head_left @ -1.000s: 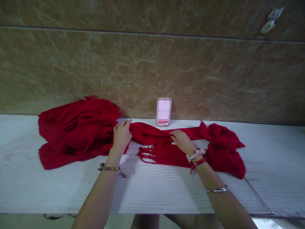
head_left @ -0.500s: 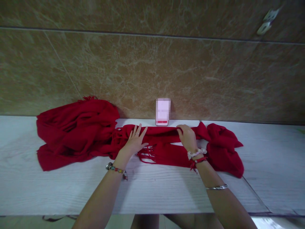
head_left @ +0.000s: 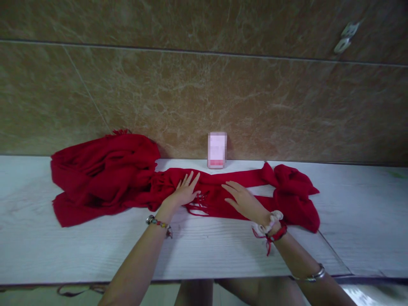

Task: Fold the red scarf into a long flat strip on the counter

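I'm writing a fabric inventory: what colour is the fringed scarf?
The fringed scarf is a plain, deep red, showing best in the head view.

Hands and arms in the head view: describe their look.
No gloves or sleeves show. The left hand wears a ring; its wrist has a multicoloured beaded bracelet with a dangling end. The right hand has a pale ruffled band and a red cord bracelet with loose ends, plus a silver-coloured bangle up the forearm.
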`<state>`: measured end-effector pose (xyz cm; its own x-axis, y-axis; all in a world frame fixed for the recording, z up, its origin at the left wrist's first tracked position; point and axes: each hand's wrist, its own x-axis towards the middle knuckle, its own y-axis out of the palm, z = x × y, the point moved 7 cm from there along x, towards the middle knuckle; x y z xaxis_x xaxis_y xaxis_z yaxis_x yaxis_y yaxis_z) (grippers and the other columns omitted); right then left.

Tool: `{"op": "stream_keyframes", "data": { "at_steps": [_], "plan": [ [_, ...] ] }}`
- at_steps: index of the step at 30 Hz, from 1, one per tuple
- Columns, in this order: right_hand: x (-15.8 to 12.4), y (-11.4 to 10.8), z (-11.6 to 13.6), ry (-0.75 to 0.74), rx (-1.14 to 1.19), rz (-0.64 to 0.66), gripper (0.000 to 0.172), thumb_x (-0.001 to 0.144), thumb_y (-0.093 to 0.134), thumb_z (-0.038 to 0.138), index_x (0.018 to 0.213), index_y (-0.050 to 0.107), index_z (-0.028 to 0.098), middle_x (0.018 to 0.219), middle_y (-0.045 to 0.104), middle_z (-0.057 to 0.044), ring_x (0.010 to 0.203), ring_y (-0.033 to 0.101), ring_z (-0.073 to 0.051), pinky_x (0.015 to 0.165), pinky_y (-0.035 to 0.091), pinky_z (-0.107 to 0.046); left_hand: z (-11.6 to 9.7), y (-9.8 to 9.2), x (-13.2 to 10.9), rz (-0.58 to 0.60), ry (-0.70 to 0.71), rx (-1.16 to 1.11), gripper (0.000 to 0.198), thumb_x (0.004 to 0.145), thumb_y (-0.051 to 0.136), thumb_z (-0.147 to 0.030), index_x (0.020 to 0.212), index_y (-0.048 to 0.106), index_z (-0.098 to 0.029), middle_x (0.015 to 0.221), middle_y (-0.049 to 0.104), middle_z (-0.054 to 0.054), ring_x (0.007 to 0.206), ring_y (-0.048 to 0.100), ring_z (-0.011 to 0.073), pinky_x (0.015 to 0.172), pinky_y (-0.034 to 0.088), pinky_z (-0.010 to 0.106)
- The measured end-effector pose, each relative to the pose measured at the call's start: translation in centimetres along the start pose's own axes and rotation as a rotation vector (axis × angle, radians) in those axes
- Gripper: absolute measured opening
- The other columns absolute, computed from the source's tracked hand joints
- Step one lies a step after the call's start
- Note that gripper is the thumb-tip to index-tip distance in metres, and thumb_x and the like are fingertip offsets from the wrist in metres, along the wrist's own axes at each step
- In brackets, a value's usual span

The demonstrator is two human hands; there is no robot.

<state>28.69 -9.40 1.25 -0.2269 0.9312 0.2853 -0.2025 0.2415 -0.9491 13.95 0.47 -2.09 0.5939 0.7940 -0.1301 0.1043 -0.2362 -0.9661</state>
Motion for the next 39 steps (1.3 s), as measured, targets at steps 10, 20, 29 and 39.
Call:
{"op": "stream_keyframes", "data": {
  "at_steps": [10,20,29,39],
  "plan": [
    [-2.1,0.5,-1.8,-0.020,-0.118,0.020,0.047,0.085,0.039,0.034,0.128,0.039,0.015,0.137,0.034,-0.014,0.127,0.026,-0.025,0.102,0.025,-0.047,-4.6,0.1,-1.9,0.006,0.120,0.050,0.065,0.083,0.041,-0.027,0.138,0.006,-0.020,0.145,0.003,0.014,0.131,0.005,0.0291,0.100,0.021,0.049],
    [6.5,0.1,9.1,-0.224,-0.037,-0.018,0.070,0.079,0.044,0.053,0.137,0.023,0.020,0.143,0.020,-0.012,0.130,0.013,-0.032,0.101,0.021,-0.051,11.7,-9.8,-12.1,-0.644,-0.326,0.382,0.087,0.070,0.053,-0.056,0.138,0.013,-0.019,0.145,-0.001,0.014,0.129,-0.004,0.0396,0.093,0.008,0.067],
    [15.1,6.2,21.4,-0.580,-0.188,-0.043,0.092,0.061,0.057,0.064,0.137,0.019,0.030,0.145,0.012,-0.011,0.127,0.008,-0.042,0.093,0.015,-0.065,21.8,-6.1,-14.8,-0.374,-0.375,0.302,0.098,0.059,0.061,-0.058,0.137,0.012,-0.023,0.145,0.002,0.012,0.129,-0.004,0.0406,0.088,0.019,0.069],
    [23.0,8.2,24.7,-0.620,-0.274,-0.046,0.105,0.051,0.064,0.065,0.137,0.013,0.032,0.146,0.001,-0.012,0.126,0.002,-0.046,0.090,0.014,-0.069,29.0,-7.7,-14.0,-0.493,-0.343,0.199,0.091,0.064,0.062,-0.049,0.137,0.013,-0.027,0.145,-0.001,0.013,0.128,-0.006,0.0410,0.089,0.017,0.068]
  ]
}}
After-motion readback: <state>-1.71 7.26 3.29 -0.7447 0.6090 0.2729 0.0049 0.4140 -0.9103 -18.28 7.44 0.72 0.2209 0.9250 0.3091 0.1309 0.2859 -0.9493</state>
